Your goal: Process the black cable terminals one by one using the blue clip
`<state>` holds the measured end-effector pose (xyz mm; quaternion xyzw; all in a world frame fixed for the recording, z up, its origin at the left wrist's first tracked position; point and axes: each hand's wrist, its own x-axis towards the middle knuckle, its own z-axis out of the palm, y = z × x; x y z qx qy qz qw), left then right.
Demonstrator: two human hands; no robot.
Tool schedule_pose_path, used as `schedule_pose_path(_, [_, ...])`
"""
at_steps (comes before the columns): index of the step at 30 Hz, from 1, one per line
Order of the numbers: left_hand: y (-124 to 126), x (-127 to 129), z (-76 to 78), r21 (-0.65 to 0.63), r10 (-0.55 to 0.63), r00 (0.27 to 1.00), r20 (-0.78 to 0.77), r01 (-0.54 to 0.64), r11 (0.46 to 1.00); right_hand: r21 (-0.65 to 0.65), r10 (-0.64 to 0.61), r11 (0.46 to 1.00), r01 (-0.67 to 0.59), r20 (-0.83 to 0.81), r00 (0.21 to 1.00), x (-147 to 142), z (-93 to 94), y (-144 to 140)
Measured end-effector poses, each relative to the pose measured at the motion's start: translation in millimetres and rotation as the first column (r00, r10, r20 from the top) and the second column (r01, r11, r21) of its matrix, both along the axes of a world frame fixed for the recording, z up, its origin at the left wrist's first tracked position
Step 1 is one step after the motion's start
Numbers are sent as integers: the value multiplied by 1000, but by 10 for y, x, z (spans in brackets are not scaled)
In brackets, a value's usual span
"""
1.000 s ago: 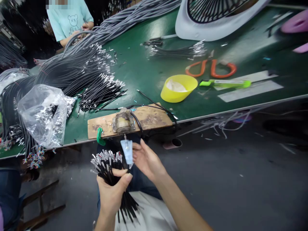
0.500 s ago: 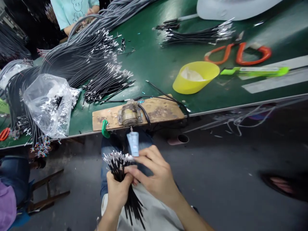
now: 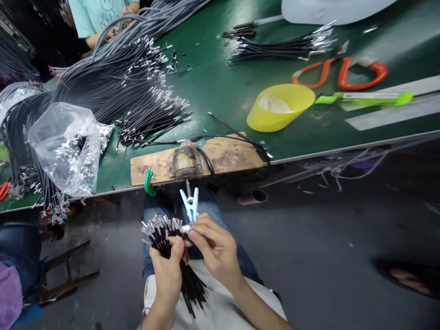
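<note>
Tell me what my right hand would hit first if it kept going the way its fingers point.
Probably the tips of the black wire bundle held in the left hand; the right hand points up-left, pinching a pale clip. Depth is unclear.

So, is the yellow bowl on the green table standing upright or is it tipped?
Tipped. The yellow bowl leans on its side on the green table, its mouth turned up and toward the camera, with something white inside.

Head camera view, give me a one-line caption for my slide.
Left hand grips a bundle of black wires while the right hand holds a pale blue clip at its tips, below a green workbench.
</note>
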<state>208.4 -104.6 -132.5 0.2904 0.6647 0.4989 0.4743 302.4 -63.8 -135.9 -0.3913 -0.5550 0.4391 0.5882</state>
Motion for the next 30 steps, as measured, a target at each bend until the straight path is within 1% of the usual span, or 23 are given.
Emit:
schedule_pose_path(1, [6, 0, 7, -1, 0, 1000, 5, 0, 1000, -68, 69, 995, -72, -44, 997, 4, -39, -5])
schedule_pose_path(3, [17, -10, 22, -4, -5, 1000, 10, 5, 1000, -189, 181, 960, -207, -147, 972, 24, -119, -2])
schedule_pose_path(5, [27, -24, 32, -7, -9, 1000, 9, 9, 1000, -243, 225, 929, -278, -223, 949, 50, -171, 15])
schedule_pose_path(6, [32, -30, 35, -8, -10, 1000, 9, 10, 1000, -242, 226, 929, -282, -236, 945, 62, -179, 29])
schedule_pose_path(10, [49, -36, 39, -14, -23, 1000, 16, 24, 1000, -182, 178, 959, -216, -206, 962, 75, -107, 80])
schedule_pose_path(13, [45, -21, 44, -4, -26, 1000, -5, 26, 1000, -216, 113, 963, -162, -221, 969, 26, -53, 59])
schedule_pose_path(14, [39, -13, 47, 2, -21, 1000, -18, 21, 1000, -220, 74, 968, -120, -207, 976, 2, -47, 38])
schedule_pose_path(15, [30, -5, 51, 7, -11, 999, -30, 11, 1000, -200, 14, 979, -49, -171, 985, -20, -47, 14])
schedule_pose_path(16, [18, 3, 55, 12, -2, 999, -40, 2, 1000, -144, -60, 989, 42, -119, 991, -37, -52, -9])
schedule_pose_path(17, [5, 9, 58, 18, 4, 999, -46, -3, 1000, -51, -140, 989, 138, -60, 988, -45, -58, -29])
schedule_pose_path(18, [-7, 13, 62, 26, 5, 999, -49, -3, 1000, 58, -213, 975, 213, -7, 977, -43, -65, -42])
schedule_pose_path(19, [-18, 13, 65, 33, 0, 999, -49, 1, 999, 155, -255, 957, 247, 33, 966, -31, -71, -45])
schedule_pose_path(20, [-24, 7, 68, 41, -10, 999, -45, 11, 999, 212, -251, 949, 235, 51, 967, -10, -74, -39])
schedule_pose_path(21, [-23, -5, 69, 46, -25, 999, -39, 27, 999, 212, -191, 961, 177, 46, 980, 18, -75, -23])
schedule_pose_path(22, [-14, -24, 69, 50, -42, 999, -31, 43, 998, 156, -83, 984, 81, 5, 997, 49, -74, 1])
schedule_pose_path(23, [6, -50, 66, 56, -57, 998, -26, 58, 997, 52, 51, 998, -47, -81, 995, 81, -71, 31])
schedule_pose_path(24, [37, -83, 61, 57, -71, 997, -20, 72, 996, -78, 183, 976, -202, -206, 961, 112, -68, 64])
schedule_pose_path(25, [77, -119, 54, 47, -90, 996, -4, 90, 995, -207, 284, 907, -367, -345, 895, 140, -66, 97])
schedule_pose_path(26, [123, -157, 46, 23, -108, 994, 20, 107, 994, -312, 340, 800, -512, -468, 816, 166, -65, 131])
schedule_pose_path(27, [169, -192, 39, -15, -128, 991, 48, 128, 992, -387, 363, 684, -619, -556, 748, 190, -64, 163])
schedule_pose_path(28, [210, -219, 34, -62, -150, 985, 81, 155, 986, -437, 371, 586, -683, -604, 705, 214, -63, 196])
schedule_pose_path(29, [241, -235, 35, -100, -164, 981, 100, 174, 980, -472, 381, 522, -711, -616, 689, 236, -61, 229])
schedule_pose_path(30, [257, -237, 43, -119, -170, 980, 102, 182, 976, -494, 395, 497, -714, -604, 692, 255, -56, 265])
